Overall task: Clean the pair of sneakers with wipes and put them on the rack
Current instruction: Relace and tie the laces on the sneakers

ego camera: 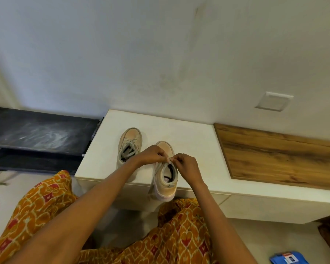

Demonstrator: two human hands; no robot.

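Two beige-pink sneakers stand toes-away on a low white bench (194,141). The left sneaker (129,143) sits further back with loose grey laces. The right sneaker (166,183) is nearer, its heel hanging over the bench's front edge. My left hand (152,154) and my right hand (186,164) meet above the right sneaker's tongue, both pinching its laces (169,159) between fingertips. A blue wipes pack (286,259) lies on the floor at the bottom right. The black shoe rack (40,132) stands to the left of the bench.
The rack's top shelf is dusty with white smears. A wooden panel (286,159) covers the bench's right part. A white wall plate (273,101) is on the wall behind. My knees in orange patterned cloth (36,206) are close to the bench front.
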